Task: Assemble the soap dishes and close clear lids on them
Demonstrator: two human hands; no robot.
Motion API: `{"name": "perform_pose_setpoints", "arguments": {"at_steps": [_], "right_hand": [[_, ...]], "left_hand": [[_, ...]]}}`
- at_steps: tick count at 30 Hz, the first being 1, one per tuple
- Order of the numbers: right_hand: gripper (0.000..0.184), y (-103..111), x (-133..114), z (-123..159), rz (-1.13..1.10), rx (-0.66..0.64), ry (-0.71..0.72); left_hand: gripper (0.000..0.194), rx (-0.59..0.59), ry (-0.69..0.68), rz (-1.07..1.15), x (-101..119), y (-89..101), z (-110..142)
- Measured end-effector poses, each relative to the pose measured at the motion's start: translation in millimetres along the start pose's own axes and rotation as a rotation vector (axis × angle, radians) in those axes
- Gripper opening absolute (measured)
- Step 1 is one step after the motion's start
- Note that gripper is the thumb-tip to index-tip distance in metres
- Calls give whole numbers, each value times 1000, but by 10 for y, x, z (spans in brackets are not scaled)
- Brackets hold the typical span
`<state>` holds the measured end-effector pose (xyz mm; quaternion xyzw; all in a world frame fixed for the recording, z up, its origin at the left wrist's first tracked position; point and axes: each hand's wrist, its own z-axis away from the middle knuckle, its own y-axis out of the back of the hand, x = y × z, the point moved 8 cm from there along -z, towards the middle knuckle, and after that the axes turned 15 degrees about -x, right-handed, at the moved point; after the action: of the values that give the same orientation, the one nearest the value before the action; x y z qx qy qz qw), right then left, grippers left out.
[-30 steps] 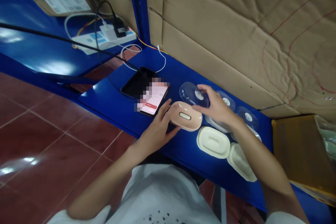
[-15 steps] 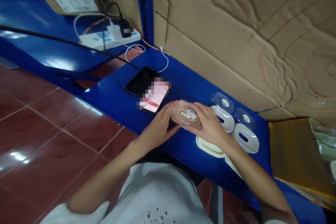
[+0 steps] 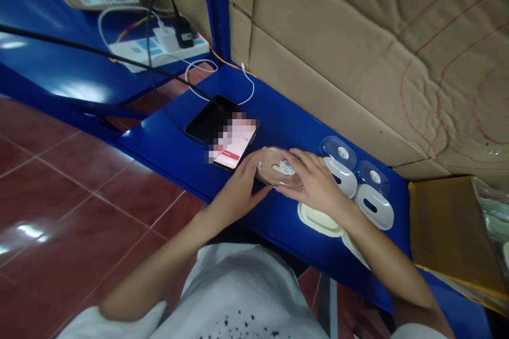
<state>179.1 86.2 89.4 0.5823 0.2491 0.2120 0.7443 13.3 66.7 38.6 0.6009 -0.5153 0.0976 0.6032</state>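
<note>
Between my two hands is a beige oval soap dish [image 3: 271, 167] with a clear lid and a white round label. My left hand [image 3: 241, 183] grips its left end, thumb at the near edge and fingers at the far side. At the right end my right hand [image 3: 316, 180] closes around it, its fingers partly covering the label. To the right lie a white slotted oval tray [image 3: 374, 206] and a second one partly behind my right hand. Clear oval lids [image 3: 338, 149] with round labels lie beyond them. Cream oval pieces [image 3: 318, 220] sit near the table's front edge, partly under my right forearm.
A lit phone [image 3: 234, 143] and a black device [image 3: 212, 116] lie left on the blue table [image 3: 159, 148]. Behind them, cables run to a white power strip [image 3: 137, 55]. A cardboard sheet [image 3: 318, 63] stands along the back; a taped box [image 3: 449, 233] stands at right.
The soap dish stays in both hands; its label is now more covered by my right fingers, which have shifted slightly. The camera view has moved a little.
</note>
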Motion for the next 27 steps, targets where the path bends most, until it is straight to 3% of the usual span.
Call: {"name": "perform_pose_setpoints", "arguments": {"at_steps": [4, 10, 17, 20, 23, 27], "right_hand": [[79, 28, 72, -75, 25, -16, -44], [75, 147, 434, -357, -18, -3, -184], [84, 246, 770, -743, -71, -45, -202], [82, 364, 851, -533, -118, 16, -170], [70, 433, 946, -21, -158, 96, -172], [70, 271, 1019, 704, -190, 46, -214]], "left_hand": [[85, -23, 57, -5, -33, -27, 14], [82, -57, 70, -16, -23, -33, 17], [68, -157, 74, -93, -17, -105, -1], [63, -173, 65, -112, -6, -90, 26], [59, -199, 28, -105, 66, -83, 53], [62, -291, -66, -117, 332, -232, -8]]}}
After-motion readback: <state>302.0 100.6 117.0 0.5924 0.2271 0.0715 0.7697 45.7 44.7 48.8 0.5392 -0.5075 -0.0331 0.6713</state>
